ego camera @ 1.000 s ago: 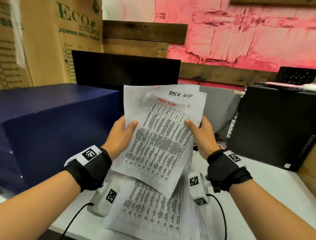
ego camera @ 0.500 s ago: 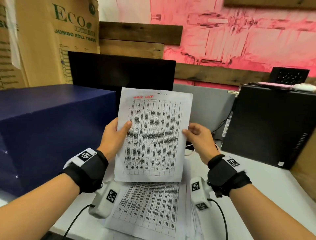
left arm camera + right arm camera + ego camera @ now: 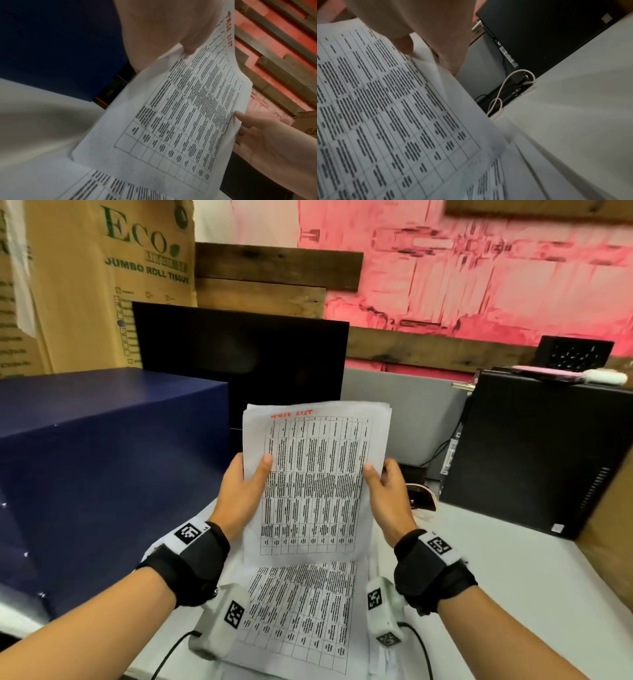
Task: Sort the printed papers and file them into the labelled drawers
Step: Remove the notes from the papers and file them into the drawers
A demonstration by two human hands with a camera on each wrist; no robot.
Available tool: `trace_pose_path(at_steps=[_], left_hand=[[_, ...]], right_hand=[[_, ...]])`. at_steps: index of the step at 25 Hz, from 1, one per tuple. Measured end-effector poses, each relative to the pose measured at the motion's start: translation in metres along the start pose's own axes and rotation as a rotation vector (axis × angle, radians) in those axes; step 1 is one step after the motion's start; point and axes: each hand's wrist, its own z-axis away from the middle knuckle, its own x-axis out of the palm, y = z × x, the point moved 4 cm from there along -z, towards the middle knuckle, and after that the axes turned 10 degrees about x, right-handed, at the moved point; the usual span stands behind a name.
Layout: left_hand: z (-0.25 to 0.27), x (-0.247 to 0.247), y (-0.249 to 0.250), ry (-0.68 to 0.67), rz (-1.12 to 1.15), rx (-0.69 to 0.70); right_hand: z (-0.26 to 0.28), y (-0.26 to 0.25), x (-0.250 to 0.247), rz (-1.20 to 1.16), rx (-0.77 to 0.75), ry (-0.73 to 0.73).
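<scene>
Both forearms reach forward, wrists raised. The left hand point(image 3: 239, 491) grips the left edge of the held papers point(image 3: 315, 484), thumb across the front; the right hand point(image 3: 390, 494) pinches the right edge likewise. The sheaf stands nearly upright above the surface point(image 3: 513, 577), at 12 o'clock from the stack of papers point(image 3: 301, 618) lying flat. A second ago the sheets were fanned and skewed; now they are squared together, edges aligned.

Office/storeroom: desk point(image 3: 513, 577) w/ monitor point(image 3: 239, 364), PC tower point(image 3: 534, 453), printed papers point(image 3: 315, 481), cardboard boxes point(image 3: 102, 285) behind.
</scene>
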Motion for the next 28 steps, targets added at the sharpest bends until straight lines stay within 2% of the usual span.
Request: trace_pose_path(at_steps=[5, 10, 16, 23, 28], left_hand=[[0.008, 0.002, -0.017, -0.018, 0.134, -0.087], [0.012, -0.017, -0.007, 0.035, -0.010, -0.049], [0.027, -0.084, 0.047, 0.215, -0.287, 0.140], [0.065, -0.173, 0.090, 0.247, -0.566, 0.302], [0.080, -0.241, 0.085, 0.279, -0.683, 0.234]], right_hand=[[0.005, 0.016, 0.007, -0.007, 0.044, -0.006], [0.006, 0.006, 0.020, -0.001, -0.001, -0.014], [0.026, -0.011, 0.079, 0.031, -0.127, -0.119], [0.069, -0.038, 0.160, 0.015, -0.255, -0.186], [0.092, -0.046, 0.200, 0.073, -0.322, -0.254]])
